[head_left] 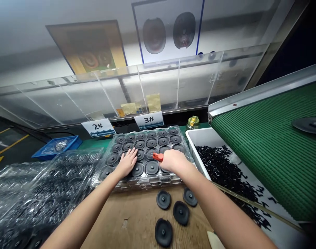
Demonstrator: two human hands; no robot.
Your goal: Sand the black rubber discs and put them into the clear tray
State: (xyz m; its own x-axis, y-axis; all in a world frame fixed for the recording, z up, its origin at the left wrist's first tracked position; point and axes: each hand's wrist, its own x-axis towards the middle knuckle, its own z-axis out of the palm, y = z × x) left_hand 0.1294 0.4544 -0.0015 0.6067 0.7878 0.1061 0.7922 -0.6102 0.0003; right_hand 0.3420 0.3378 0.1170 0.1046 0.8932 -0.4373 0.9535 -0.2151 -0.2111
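Observation:
A clear plastic tray (145, 177) of round black caps lies in front of me, with further clear layers beneath it. My left hand (127, 162) rests on its left half, fingers spread over the caps and holding nothing. Over the right half, my right hand (173, 160) is closed around a red-handled tool (158, 157). A thin tip seems to point left from it, over a cap (150, 153) in the middle rows. Most of the handle is hidden inside my fist. Nearer to me, several loose black caps (181, 212) lie on the wooden board (127, 224).
To the right, a white bin (199, 159) holds many small black pieces, beside a green conveyor belt (272, 138) carrying a black cap (309, 125). Stacked clear trays (56, 186) fill the left. Behind stand a blue bin (46, 148), a small jar (193, 122) and clear dividers (139, 86).

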